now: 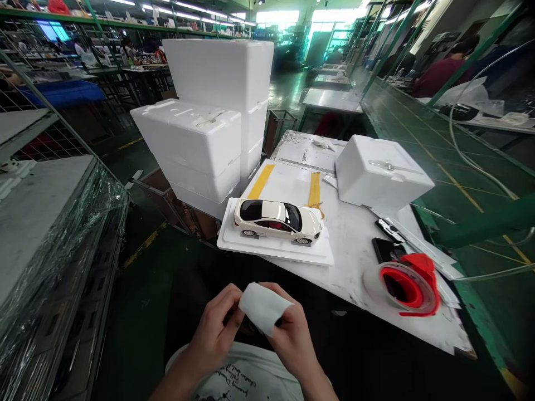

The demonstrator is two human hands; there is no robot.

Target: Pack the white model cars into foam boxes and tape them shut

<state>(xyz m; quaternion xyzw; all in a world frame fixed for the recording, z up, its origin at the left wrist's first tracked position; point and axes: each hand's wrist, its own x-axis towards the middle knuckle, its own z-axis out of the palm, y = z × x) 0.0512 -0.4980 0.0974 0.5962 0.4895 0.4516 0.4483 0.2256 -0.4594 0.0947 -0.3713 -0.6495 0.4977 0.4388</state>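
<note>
Low in front of my body, a small white sheet, soft like paper or foam, is bent between my two hands. My left hand pinches its left edge between thumb and fingers. Around the right end of the sheet, my right hand is closed, its fingers partly hidden behind it. Beyond the hands, a cream model car with dark windows rests on a white foam tray at the table's near edge. Neither hand touches the car.
White foam boxes are stacked at the left behind the tray. Another foam box stands on the white table at right, near a red tape dispenser and a black phone-like object. A plastic-wrapped shelf is on the left.
</note>
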